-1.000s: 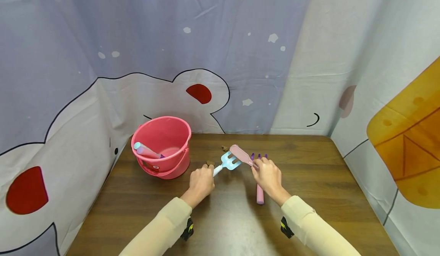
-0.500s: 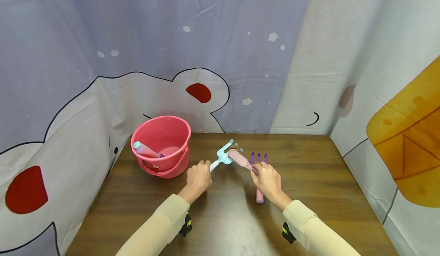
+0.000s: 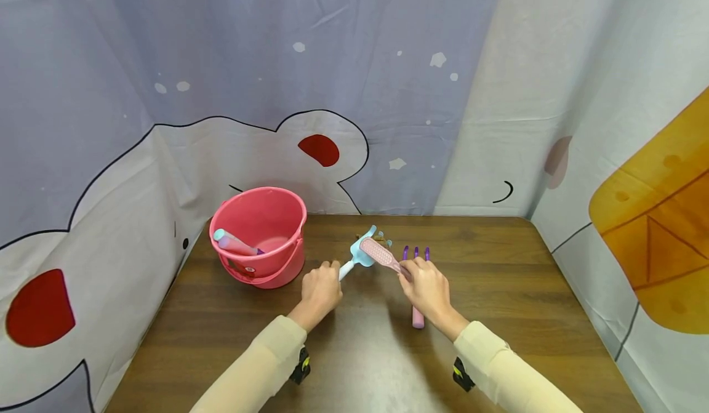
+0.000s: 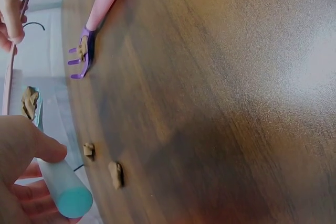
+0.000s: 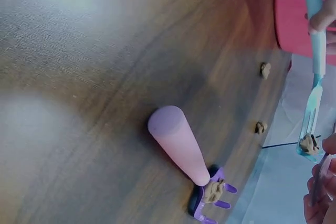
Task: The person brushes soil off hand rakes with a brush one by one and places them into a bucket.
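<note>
In the head view my left hand [image 3: 321,288] grips the pale handle of a light-blue toy garden fork [image 3: 359,255], held above the table. A brown clay-like lump [image 4: 30,102] lies on its tines, seen in the left wrist view. My right hand [image 3: 428,290] pinches the handle of a small pink brush [image 3: 376,251], whose head overlaps the fork in the head view; whether they touch I cannot tell. Under the right hand lies a purple toy rake with a pink handle [image 3: 418,319]. Another brown lump [image 5: 213,191] sits on its prongs in the right wrist view.
A pink bucket [image 3: 285,270] stands at the table's back left, with a pink-and-purple tool handle [image 3: 237,244] leaning inside. Two brown lumps, one nearer the back [image 4: 88,151] and one nearer the bucket [image 4: 116,174], lie on the wooden table [image 3: 498,314]. Printed curtains enclose the back and sides.
My left hand has turned the fork, so its tines tilt differently. The brush has rolled over to show its dotted face and moved left across the fork.
</note>
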Motion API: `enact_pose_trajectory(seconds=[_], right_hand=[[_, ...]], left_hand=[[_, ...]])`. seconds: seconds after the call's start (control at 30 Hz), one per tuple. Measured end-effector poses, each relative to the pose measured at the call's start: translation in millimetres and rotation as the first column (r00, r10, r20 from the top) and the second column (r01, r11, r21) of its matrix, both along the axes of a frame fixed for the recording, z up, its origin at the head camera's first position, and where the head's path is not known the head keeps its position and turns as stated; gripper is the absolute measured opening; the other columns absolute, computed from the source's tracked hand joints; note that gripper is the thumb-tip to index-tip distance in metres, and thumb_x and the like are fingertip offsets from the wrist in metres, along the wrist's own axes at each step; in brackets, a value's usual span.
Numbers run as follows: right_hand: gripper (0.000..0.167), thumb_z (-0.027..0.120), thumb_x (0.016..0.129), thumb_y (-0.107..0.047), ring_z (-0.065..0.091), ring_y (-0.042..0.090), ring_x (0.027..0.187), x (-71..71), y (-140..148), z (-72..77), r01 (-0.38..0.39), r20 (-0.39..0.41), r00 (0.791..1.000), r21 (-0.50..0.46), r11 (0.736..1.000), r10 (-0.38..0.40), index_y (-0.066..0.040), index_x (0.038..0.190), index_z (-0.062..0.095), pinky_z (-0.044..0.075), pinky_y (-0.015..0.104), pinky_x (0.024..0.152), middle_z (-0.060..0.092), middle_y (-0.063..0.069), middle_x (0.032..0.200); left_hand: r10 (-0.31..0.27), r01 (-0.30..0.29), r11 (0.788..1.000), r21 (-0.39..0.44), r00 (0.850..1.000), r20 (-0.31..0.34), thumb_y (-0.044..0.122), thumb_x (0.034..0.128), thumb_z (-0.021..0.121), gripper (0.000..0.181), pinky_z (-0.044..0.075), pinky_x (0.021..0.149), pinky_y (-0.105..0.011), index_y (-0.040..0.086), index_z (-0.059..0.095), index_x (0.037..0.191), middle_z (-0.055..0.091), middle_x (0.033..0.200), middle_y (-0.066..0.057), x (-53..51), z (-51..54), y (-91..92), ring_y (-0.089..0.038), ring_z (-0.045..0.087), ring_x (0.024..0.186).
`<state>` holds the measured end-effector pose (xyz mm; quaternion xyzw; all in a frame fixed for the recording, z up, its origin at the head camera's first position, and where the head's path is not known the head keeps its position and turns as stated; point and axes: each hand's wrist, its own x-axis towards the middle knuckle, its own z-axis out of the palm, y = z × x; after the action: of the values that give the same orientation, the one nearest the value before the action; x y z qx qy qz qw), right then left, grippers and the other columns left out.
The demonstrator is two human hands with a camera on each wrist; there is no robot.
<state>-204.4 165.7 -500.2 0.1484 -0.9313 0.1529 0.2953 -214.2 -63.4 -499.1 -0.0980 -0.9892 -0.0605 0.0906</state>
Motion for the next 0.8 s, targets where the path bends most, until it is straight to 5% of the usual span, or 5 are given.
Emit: enact_pose_trajectory(seconds=[0.33,0.8], right_hand=[[0.022,0.076,0.068,-0.018,0.058,0.025,0.065,-12.4,5.9,1.2,0.088,-0.008,0.996,-0.031,0.996,-0.088,-0.012,0.088,0.07,0.047,0.041,0.053,0.064,0.005,0.079],[0.021,0.076,0.07,-0.017,0.056,0.023,0.064,-6.1,5.1,-7.2,0.081,0.053,0.996,-0.048,0.996,-0.078,-0.011,0.09,0.07,0.048,0.04,0.052,0.062,0.004,0.077]], left_hand=[[-0.013,0.013,1.0,-0.001,1.0,-0.002,0.02,0.0741,0.07,0.026,0.043,0.045,-0.036,0.007,0.059,0.094,0.053,0.071,-0.005,6.2,-0.1,-0.3,-0.025,0.057,0.056],[0.008,-0.008,1.0,0.007,1.0,-0.007,0.021,0.0732,0.071,0.029,0.044,0.047,-0.037,0.007,0.059,0.096,0.054,0.073,-0.005,4.1,-2.9,0.6,-0.027,0.058,0.057]])
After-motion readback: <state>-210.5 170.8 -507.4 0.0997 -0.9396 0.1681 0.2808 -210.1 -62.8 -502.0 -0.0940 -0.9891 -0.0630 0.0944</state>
